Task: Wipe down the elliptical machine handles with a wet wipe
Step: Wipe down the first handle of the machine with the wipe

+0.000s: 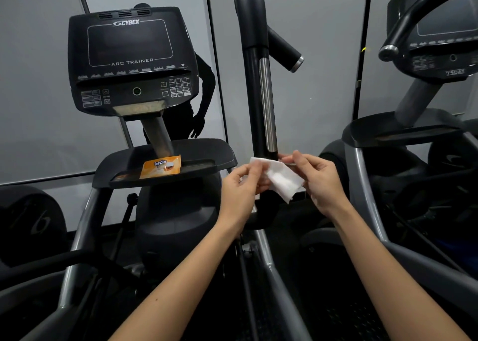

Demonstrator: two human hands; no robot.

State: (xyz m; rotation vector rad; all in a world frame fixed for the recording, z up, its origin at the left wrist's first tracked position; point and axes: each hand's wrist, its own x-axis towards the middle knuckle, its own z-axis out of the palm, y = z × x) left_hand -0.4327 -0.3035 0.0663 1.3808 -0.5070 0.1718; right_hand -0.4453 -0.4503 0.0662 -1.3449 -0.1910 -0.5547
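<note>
I see both hands up at the base of the upright handle [258, 87], stretching a white wet wipe [280, 176] between them. Left hand [239, 188]: fingers curled in, thumb and fingertips pinching the wipe's left edge. Right hand [319, 179]: thumb and forefinger pinched on the wipe's upper right edge, other fingers loosely bent below it. The wipe hangs partly unfolded between the two sets of fingertips, right in front of the handle's lower end (touching it or just in front, I cannot tell). The chrome sensor strip [266, 105] runs up the handle just above the right fingers. Left of the left fingers, an orange wipe packet [160, 166] lies on the machine's tray [207, 157], under the Cybex Arc Trainer console [129, 59]. A short side grip [284, 50] sticks out well above the right hand. Right of the right fingers stands a second machine [424, 123], its grey frame close by.
</note>
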